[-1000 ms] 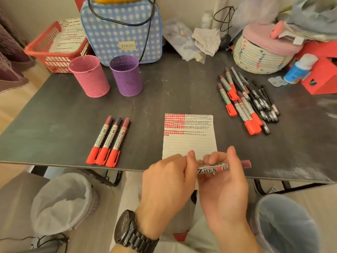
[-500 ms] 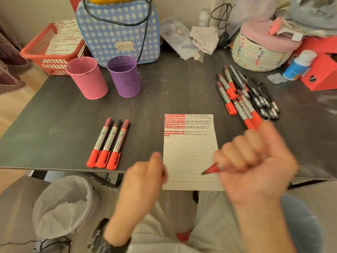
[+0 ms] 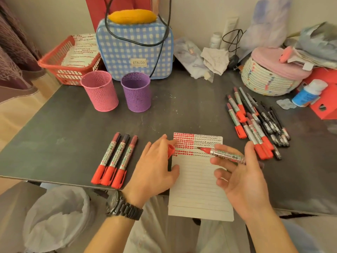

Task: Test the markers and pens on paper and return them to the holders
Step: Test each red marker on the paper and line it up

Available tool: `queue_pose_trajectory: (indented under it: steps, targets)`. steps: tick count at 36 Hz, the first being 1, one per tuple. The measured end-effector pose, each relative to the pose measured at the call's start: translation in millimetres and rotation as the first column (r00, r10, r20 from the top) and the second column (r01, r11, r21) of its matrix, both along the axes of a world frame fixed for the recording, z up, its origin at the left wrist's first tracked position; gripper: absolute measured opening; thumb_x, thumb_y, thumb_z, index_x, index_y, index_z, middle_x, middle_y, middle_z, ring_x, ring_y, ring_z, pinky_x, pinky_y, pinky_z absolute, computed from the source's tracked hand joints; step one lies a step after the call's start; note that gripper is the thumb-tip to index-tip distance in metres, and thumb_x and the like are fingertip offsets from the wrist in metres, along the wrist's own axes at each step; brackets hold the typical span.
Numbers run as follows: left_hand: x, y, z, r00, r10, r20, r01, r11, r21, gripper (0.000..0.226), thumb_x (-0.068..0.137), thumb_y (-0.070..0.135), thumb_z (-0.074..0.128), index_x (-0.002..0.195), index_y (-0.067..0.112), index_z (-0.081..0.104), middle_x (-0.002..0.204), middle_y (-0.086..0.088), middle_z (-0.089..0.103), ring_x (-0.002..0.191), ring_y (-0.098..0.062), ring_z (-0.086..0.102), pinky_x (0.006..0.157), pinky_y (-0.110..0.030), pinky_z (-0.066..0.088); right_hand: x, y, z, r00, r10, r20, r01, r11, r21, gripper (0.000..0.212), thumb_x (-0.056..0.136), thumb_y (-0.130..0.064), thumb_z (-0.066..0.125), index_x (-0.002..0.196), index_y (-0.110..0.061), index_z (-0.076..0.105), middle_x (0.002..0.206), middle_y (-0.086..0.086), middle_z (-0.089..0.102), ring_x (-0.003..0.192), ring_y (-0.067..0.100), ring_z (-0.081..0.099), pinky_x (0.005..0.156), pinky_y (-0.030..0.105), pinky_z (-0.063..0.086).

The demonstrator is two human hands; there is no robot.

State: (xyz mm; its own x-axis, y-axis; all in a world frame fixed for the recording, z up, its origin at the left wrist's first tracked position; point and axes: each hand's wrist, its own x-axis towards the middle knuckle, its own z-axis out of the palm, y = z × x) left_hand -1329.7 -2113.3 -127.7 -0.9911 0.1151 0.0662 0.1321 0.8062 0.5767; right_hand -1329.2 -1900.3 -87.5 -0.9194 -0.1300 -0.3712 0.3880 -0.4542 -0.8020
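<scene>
Desk (image 3: 182,106): dark grey, filling the middle of the frame.

Paper (image 3: 197,189): lined sheet at lower centre, its lower end overhanging the near desk edge. Rows of red and dark marks fill its top lines.

Left hand (image 3: 155,168): rests at the left edge of the paper and pinches a red cap (image 3: 171,149) between thumb and forefinger. A dark watch (image 3: 124,207) is on the wrist.

Right hand (image 3: 242,178): palm up, fingers loosely spread, grasping the uncapped marker (image 3: 224,155) between thumb and fingers. The red tip points left over the marked lines; contact with the paper cannot be told.

Three capped markers (image 3: 114,159): side by side, left of the paper, red caps toward the near edge.

Pile of markers and pens (image 3: 255,123): right of the paper.

Pink holder (image 3: 99,90) and purple holder (image 3: 136,92): upright, just beside each other, upper left of the desk, in front of a blue checked bag (image 3: 135,50).
</scene>
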Motion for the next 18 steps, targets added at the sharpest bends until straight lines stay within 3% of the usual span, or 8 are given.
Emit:
queue_pose_trajectory:
  steps: [2, 5, 7, 9, 13, 18]
  targets:
    - [1.2, -1.3, -4.9, 1.0, 0.003, 0.029, -0.004, 1.0, 0.027, 0.05, 0.088, 0.045, 0.059, 0.13, 0.029, 0.035, 0.157, 0.017, 0.036, 0.151, -0.001, 0.013, 0.126, -0.034, 0.0, -5.7, -3.9, 0.6, 0.998, -0.01, -0.064, 0.016, 0.995, 0.097, 0.051, 0.082, -0.064, 0.059, 0.092, -0.019, 0.081, 0.073, 0.011, 0.07, 0.052, 0.015, 0.062, 0.044, 0.024, 0.05]
    - [6.7, -1.4, -9.0, 1.0, 0.012, 0.019, -0.013, 0.999, 0.048, 0.06, 0.086, 0.053, 0.06, 0.135, 0.034, 0.029, 0.155, 0.024, 0.035, 0.149, 0.007, 0.011, 0.124, -0.026, -0.005, -19.0, -9.2, -5.3, 0.981, -0.028, -0.193, 0.086, 0.949, 0.303, 0.028, 0.087, -0.045, 0.073, 0.071, -0.023, 0.07, 0.049, 0.003, 0.048, 0.041, 0.014, 0.043, 0.039, 0.025, 0.036]
    - [10.1, -0.8, -8.6, 1.0, 0.004, -0.006, -0.004, 0.999, 0.044, 0.057, 0.087, 0.054, 0.061, 0.128, 0.037, 0.026, 0.154, 0.026, 0.036, 0.149, 0.009, 0.011, 0.125, -0.028, -0.002, -28.0, -15.0, -9.3, 0.973, -0.023, -0.229, 0.106, 0.927, 0.359, 0.021, 0.085, -0.032, 0.067, 0.066, -0.024, 0.065, 0.044, 0.003, 0.04, 0.037, 0.015, 0.033, 0.04, 0.022, 0.028]
    - [11.3, -1.7, -8.1, 1.0, 0.0, -0.006, 0.001, 0.999, 0.053, 0.057, 0.086, 0.055, 0.063, 0.124, 0.04, 0.024, 0.153, 0.027, 0.037, 0.147, 0.012, 0.009, 0.126, -0.029, 0.0, -36.0, -22.4, -10.7, 0.97, 0.003, -0.241, 0.085, 0.933, 0.351, 0.014, 0.082, -0.029, 0.063, 0.069, -0.024, 0.065, 0.047, 0.006, 0.046, 0.037, 0.018, 0.038, 0.04, 0.022, 0.03]
    - [11.5, -3.4, -9.8, 1.0, 0.014, -0.015, -0.013, 0.997, 0.075, 0.059, 0.084, 0.056, 0.068, 0.127, 0.034, 0.033, 0.145, 0.034, 0.036, 0.133, 0.03, -0.005, 0.125, -0.026, 0.005, -44.9, -37.2, -16.0, 0.952, 0.118, -0.281, 0.018, 0.899, 0.438, 0.017, 0.088, -0.037, 0.068, 0.08, -0.022, 0.07, 0.065, 0.01, 0.069, 0.049, 0.023, 0.064, 0.044, 0.027, 0.049]
    - [11.0, -2.3, -8.5, 0.999, 0.049, 0.007, -0.049, 0.995, 0.089, 0.066, 0.08, 0.053, 0.074, 0.132, 0.029, 0.041, 0.122, 0.049, 0.027, 0.127, 0.036, -0.006, 0.123, -0.032, 0.019, -42.1, -44.3, -35.2, 0.92, 0.122, -0.371, 0.144, 0.778, 0.612, 0.027, 0.093, -0.032, 0.073, 0.072, -0.018, 0.064, 0.055, 0.004, 0.064, 0.045, 0.013, 0.061, 0.044, 0.021, 0.046]
